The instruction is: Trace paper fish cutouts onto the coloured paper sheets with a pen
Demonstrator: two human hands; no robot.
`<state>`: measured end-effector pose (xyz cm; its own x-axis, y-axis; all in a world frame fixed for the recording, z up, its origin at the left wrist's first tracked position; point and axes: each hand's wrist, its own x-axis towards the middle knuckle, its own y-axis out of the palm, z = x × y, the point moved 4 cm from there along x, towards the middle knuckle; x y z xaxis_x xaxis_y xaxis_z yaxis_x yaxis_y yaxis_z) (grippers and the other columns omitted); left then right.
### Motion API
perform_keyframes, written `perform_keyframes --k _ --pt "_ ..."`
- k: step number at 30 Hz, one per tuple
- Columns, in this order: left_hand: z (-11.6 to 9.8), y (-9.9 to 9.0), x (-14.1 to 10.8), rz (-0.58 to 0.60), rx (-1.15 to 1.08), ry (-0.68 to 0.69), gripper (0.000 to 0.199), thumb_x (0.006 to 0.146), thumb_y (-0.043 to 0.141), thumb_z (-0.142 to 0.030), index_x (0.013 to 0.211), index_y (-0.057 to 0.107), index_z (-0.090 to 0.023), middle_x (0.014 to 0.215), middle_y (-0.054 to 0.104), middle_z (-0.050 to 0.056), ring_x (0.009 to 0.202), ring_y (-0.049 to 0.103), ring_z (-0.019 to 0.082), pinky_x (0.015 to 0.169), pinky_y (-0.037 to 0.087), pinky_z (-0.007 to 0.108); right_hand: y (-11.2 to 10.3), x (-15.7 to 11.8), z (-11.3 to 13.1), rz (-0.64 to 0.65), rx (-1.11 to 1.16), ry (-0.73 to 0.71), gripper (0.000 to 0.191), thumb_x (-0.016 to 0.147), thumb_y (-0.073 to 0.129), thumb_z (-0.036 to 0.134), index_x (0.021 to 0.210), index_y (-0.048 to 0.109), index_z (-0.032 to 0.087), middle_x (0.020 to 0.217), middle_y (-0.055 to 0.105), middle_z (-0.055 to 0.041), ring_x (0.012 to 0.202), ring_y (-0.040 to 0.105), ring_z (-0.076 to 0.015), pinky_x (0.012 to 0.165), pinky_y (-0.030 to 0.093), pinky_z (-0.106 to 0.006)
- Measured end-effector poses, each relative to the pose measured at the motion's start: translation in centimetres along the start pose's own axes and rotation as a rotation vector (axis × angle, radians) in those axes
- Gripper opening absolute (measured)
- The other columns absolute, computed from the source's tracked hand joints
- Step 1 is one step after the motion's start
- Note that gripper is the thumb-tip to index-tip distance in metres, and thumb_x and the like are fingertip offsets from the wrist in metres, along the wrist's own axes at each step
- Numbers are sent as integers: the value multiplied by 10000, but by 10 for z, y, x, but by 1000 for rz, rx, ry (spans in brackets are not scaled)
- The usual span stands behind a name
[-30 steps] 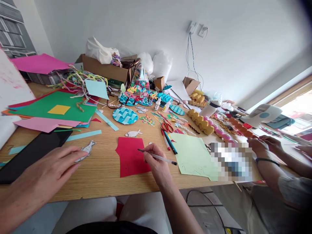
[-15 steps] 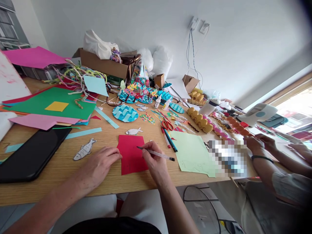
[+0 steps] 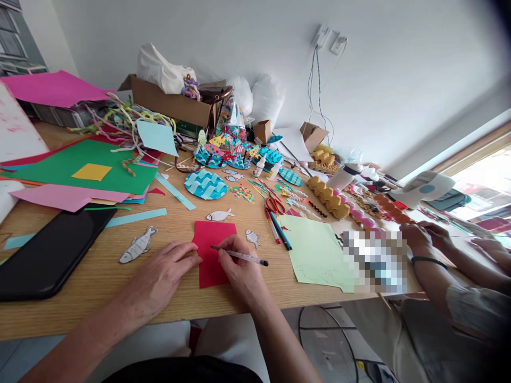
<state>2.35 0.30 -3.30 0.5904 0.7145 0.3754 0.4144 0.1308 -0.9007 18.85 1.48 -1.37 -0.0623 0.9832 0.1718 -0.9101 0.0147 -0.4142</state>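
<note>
Red sheet point(image 3: 211, 260) lies on the surface point(image 3: 179, 226), dead ahead; bearings are taken from it. Left hand point(image 3: 170, 271): grip released, fingertips against the 9 o'clock edge. Right hand point(image 3: 239, 266): grip clenched on a pen point(image 3: 249, 258), obscuring the 4 o'clock corner. Fish cutout point(image 3: 218, 215) at 12; smaller cutout point(image 3: 252, 238) at 2, scissors point(image 3: 274, 205) beyond; pale green sheet point(image 3: 315, 252) at 3; black phone point(image 3: 59, 252) at 9; paper stack point(image 3: 48, 171) at 10. Surface wooden, cluttered towards the pale wall point(image 3: 247, 32); sockets point(image 3: 321, 36) at 1.

Soft daylight comes from the window point(image 3: 487, 183) at right (glaring nearly white), with wide-angle edge distortion.
</note>
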Motion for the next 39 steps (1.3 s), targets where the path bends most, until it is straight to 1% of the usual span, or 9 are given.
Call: perform_keyframes --k 5,10,16,21,25,31,39 --pt "-1 0 1 37 18 -9 553 695 330 63 1081 644 -177 1156 614 99 1072 544 240 896 485 408 3 -2 1 40 -18 -5 79 766 472 205 739 544 188 617 539 32 532 456 -105 498 340 -207" --pt "-2 -1 3 48 27 -29 553 691 340 69 1071 645 -193 1148 619 75 1067 543 216 909 479 380 5 -2 0 43 -69 -31 92 780 470 187 757 559 184 622 561 28 530 479 -101 504 345 -201" --pt "-2 1 2 2 34 -49 554 687 332 74 1049 656 -194 1140 621 73 1064 539 211 907 482 377 7 -2 -1 48 -97 -40 102 787 468 186 774 569 187 647 592 18 546 502 -107 516 363 -202" --pt "-4 -2 3 49 35 -31 531 697 337 60 1046 658 -177 1143 622 93 1065 546 229 896 495 396 8 -2 0 51 -111 -49 107 795 465 189 780 571 189 670 605 9 571 519 -116 541 375 -213" --pt "-4 -3 4 53 28 -42 530 698 341 62 1047 657 -182 1146 622 89 1067 548 227 904 491 394 7 -2 -1 47 -122 -50 107 791 465 187 779 571 193 665 603 11 570 521 -118 542 373 -214" --pt "-2 1 3 41 22 -44 530 704 346 68 1054 654 -186 1149 619 85 1075 544 224 912 484 391 6 -2 0 46 -116 -26 112 784 464 181 783 575 186 651 601 14 545 512 -114 526 367 -211" --pt "1 2 1 34 34 -37 545 690 352 60 1054 654 -212 1144 626 61 1071 548 208 915 482 375 7 -1 1 48 -135 -45 114 787 466 175 776 578 192 666 602 15 569 510 -114 546 367 -212"
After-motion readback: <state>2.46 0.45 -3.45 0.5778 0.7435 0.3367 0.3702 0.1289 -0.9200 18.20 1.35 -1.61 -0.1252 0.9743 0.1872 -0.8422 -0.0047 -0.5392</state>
